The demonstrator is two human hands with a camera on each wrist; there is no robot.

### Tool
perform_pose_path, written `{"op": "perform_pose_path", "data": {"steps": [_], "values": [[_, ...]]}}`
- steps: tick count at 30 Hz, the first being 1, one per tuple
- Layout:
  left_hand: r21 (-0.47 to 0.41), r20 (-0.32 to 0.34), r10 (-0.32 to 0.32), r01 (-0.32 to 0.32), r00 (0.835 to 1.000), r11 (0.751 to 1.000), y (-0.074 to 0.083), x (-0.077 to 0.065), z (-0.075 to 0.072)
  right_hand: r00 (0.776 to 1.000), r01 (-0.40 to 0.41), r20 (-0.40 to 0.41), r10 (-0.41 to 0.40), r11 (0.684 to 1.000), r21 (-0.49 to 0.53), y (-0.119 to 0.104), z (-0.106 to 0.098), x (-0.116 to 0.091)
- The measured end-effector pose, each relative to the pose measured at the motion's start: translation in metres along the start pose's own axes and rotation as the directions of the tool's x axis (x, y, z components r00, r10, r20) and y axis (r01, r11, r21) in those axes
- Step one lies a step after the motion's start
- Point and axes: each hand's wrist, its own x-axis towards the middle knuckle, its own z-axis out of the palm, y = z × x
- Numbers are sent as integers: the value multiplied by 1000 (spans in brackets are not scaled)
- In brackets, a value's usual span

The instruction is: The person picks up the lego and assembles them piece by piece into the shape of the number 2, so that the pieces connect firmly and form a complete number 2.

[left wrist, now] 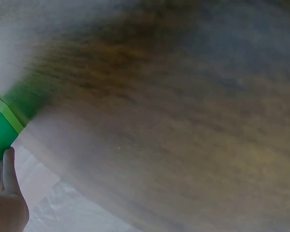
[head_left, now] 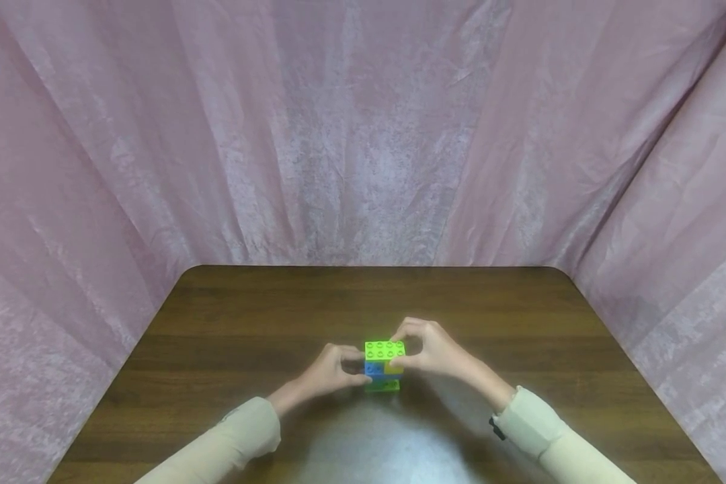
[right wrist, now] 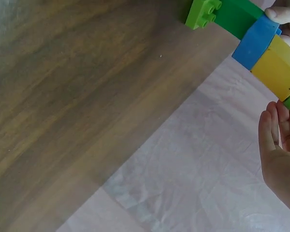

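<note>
A stack of toy building bricks stands upright at the middle of the table. On top is a light green studded brick (head_left: 380, 349); below it are a yellow brick (right wrist: 276, 67) and a blue brick (right wrist: 256, 42). Lower down come a dark green brick (right wrist: 237, 17) and a light green studded bottom piece (right wrist: 198, 13). From the left, my left hand (head_left: 329, 370) grips the stack's side between thumb and fingers, around blue-brick height. My right hand (head_left: 437, 347) pinches the top light green brick from the right. The left wrist view shows only the stack's lower end.
The brown wooden table (head_left: 248, 302) has rounded far corners. Pink velvety curtains (head_left: 363, 134) hang behind it and along both sides. Light sleeves (head_left: 242, 427) cover both forearms, and a small black item (head_left: 497, 428) shows at the right cuff.
</note>
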Motion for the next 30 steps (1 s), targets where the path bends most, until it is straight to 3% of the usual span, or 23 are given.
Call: {"op": "perform_pose_path", "data": {"steps": [5,11,19,30], "values": [[10,-9,-18,19,1000,1000,-2,-3,4,999,-40,34,40,999,1,-1,-1,-1],[11,-32,9,-9,999,1000,-5,-7,8,998,-49,37,48,999,10,-1,3,-3],[10,-35,-2,3,999,1000,-3,-5,5,999,-34,-1,34,999,-10,-1,6,-3],[26,-25,10,-9,1000,1000,-4,-2,2,999,-49,13,49,998,-40,-6,3,0]]}}
